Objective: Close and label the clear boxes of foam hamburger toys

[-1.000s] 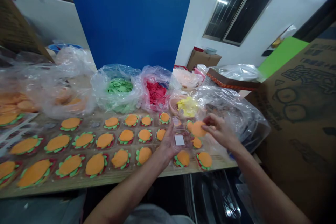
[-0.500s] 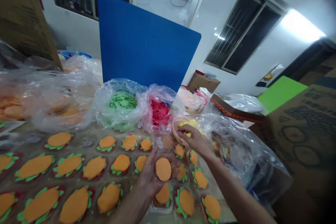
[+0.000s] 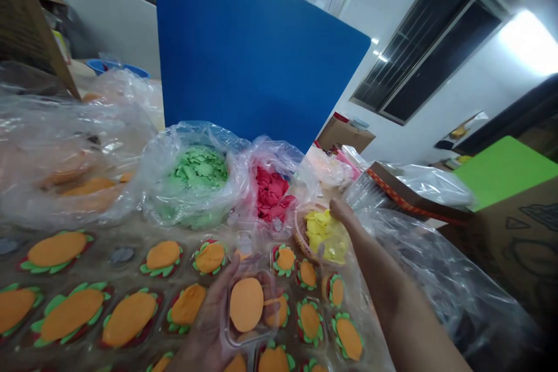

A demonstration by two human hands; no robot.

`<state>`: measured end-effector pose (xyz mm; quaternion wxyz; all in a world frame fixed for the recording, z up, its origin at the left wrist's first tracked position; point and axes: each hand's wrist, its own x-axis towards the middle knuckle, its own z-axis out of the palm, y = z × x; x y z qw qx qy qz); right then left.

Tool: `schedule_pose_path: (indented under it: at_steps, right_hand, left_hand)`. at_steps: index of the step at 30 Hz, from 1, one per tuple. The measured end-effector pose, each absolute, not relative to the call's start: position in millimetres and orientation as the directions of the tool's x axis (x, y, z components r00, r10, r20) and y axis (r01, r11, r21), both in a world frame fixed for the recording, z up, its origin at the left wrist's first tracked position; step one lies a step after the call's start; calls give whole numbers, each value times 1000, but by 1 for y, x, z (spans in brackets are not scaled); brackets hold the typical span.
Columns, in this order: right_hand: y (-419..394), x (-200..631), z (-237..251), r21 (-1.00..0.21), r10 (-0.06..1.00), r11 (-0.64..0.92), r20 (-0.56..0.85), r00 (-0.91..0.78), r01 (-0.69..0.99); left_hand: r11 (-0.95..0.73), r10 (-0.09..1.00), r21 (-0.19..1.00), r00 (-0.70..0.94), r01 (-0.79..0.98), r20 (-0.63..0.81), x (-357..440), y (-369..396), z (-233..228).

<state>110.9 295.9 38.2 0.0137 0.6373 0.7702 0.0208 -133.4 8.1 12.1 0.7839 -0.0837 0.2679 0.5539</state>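
My left hand is wrapped around a small clear plastic box, whose orange disc lies flat inside. Above and right of it, my right hand is at the far right side of a pink woven basket. Its fingers are turned away and hidden, so what they grip does not show. Yellow pieces fill the basket, with clear plastic over part of them. Around both hands sit rows of boxed toy burgers, with orange tops and green frilled edges over red.
Behind the rows stand a clear bag of green pieces and a bag of red pieces. A blue board rises behind them. More bagged orange pieces are at left. Plastic sheeting and a cardboard box border the right.
My right hand has shifted from over the basket to its far right side, uncovering the yellow pieces. My left hand still holds the box, now lower left in view. The camera view has shifted.
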Motion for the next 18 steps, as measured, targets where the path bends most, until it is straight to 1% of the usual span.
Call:
schedule_pose_path:
  at_steps: [2, 4, 7, 10, 11, 12, 13, 14, 15, 16, 18]
  right_hand:
    - [300, 114, 37, 66, 992, 125, -26, -123, 990]
    - [301, 114, 43, 69, 995, 96, -12, -96, 993]
    - [291, 111, 66, 35, 990, 108, 87, -110, 994]
    - [266, 99, 91, -36, 969, 167, 190, -157, 985]
    - [255, 92, 97, -92, 960, 210, 208, -187, 973]
    - [242, 82, 102, -185, 949, 275, 211, -236, 943]
    - [227, 71, 106, -336, 931, 357, 204, -302, 872]
    - [211, 59, 109, -488, 905, 422, 182, -383, 764]
    - [193, 44, 111, -619, 870, 455, 156, -468, 641]
    - [175, 29, 111, -712, 831, 451, 115, -544, 538]
    - [140, -2, 110, -810, 745, 406, 25, -666, 424]
  left_hand:
    - [397, 813, 151, 270, -905, -516, -132, 11, 12]
    - [417, 804, 140, 292, -898, -518, -131, 14, 12]
    - [401, 814, 158, 271, -903, -514, -131, 18, 13]
    - [339, 836, 165, 216, -926, -504, -134, 22, 14]
    - [326, 845, 163, 209, -931, -492, -135, 23, 13]
    - [320, 861, 151, 221, -935, -459, -137, 25, 13]
    - [317, 877, 131, 238, -939, -418, -138, 27, 12]
    - [316, 886, 104, 255, -943, -386, -140, 29, 11]
    - [316, 893, 73, 271, -946, -359, -142, 31, 10]
    - [310, 900, 47, 277, -949, -336, -143, 32, 9]
    - [281, 914, 20, 261, -959, -311, -145, 34, 6]
